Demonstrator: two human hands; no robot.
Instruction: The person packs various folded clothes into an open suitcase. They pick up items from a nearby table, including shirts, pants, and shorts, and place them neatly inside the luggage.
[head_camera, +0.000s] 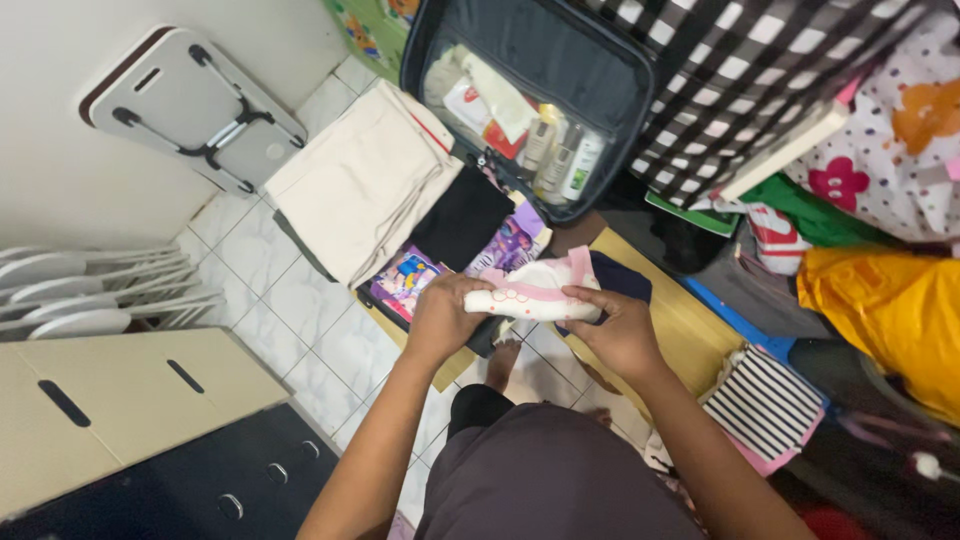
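A small pink-and-white garment (535, 290) is being folded, gripped by both the left hand (445, 315) and right hand (620, 325); placing it in the open suitcase (530, 100) likely follows.

white tubes (562, 158) in suitcase (610, 60)

1. The left hand (440, 318) is raised in front of the body, back of the hand toward the camera, fingers curled inward and closed in a grip.
2. The right hand (618, 325) sits just beside it at the same height, thumb on top and fingers wrapped underneath, also closed in a grip.
3. Both forearms are bare and rise from the bottom edge, converging toward the hands.
4. The wrists are slightly bent, and the hands are near each other but not touching.
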